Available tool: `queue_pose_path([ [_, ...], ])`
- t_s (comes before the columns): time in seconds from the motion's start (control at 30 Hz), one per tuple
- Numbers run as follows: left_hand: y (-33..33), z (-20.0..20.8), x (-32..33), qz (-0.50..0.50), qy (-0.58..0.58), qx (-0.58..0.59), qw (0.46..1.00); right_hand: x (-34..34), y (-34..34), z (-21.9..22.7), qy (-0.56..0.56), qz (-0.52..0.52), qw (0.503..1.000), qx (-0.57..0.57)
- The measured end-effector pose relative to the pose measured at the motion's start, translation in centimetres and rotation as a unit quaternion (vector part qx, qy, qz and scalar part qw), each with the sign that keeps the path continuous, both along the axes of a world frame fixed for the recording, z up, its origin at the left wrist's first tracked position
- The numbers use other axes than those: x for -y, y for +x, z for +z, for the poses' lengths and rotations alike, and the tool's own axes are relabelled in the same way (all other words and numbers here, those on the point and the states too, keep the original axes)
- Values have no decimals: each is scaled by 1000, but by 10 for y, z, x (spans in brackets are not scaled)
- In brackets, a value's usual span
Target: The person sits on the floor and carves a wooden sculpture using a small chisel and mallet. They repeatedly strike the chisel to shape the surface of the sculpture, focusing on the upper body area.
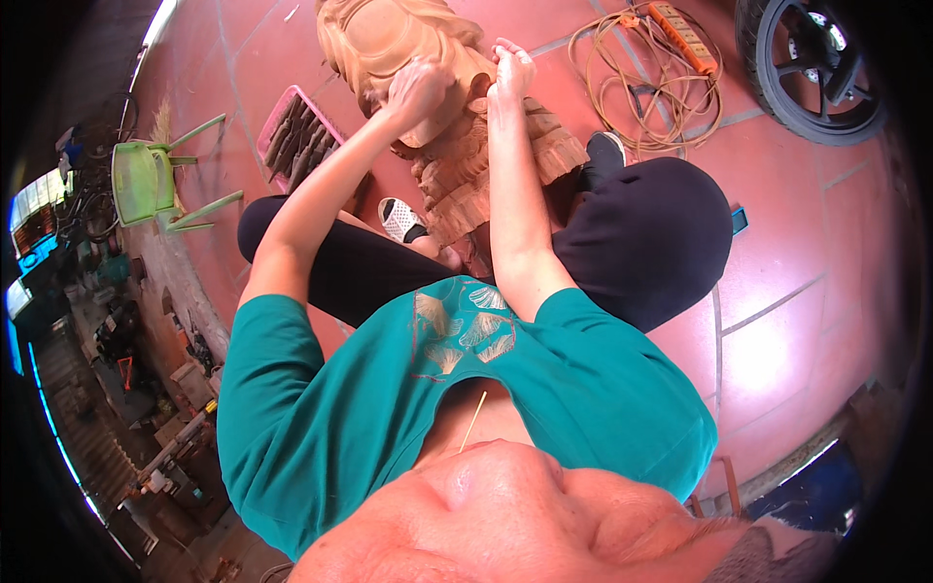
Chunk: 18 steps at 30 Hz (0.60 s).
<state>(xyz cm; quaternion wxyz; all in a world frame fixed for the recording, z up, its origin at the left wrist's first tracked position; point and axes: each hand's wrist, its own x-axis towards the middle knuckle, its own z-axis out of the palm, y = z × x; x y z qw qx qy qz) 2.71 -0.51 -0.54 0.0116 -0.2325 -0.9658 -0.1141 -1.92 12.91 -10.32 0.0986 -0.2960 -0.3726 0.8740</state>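
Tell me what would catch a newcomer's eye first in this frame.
The large carved wooden figure at top centre stands out, with the left hand pressed on its rounded top and the right hand touching it beside. Left of it lies a pink tray of carving tools on the red tiled floor; a coiled cord with an orange power strip lies top right.

One wooden carving (457, 117); two hands, left hand (418, 87) and right hand (512, 70), on it; one pink tray (282, 121) of chisels; one green plastic chair (146, 180); one coiled cable (641, 87) with one orange power strip (685, 37); one black wheel (812, 63); two shoes (400, 219) (604, 155).
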Motion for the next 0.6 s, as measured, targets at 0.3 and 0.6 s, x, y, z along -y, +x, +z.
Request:
queue_pose_path([
  [0.3, 2, -14, -4, 48, -3, -7, 999, -6, 7, 6, -21, 35, 999, -5],
  [0.6, 29, 15, 45, 179, 257, 142, 939, 9, 17, 22, 100, 17, 995, -25],
])
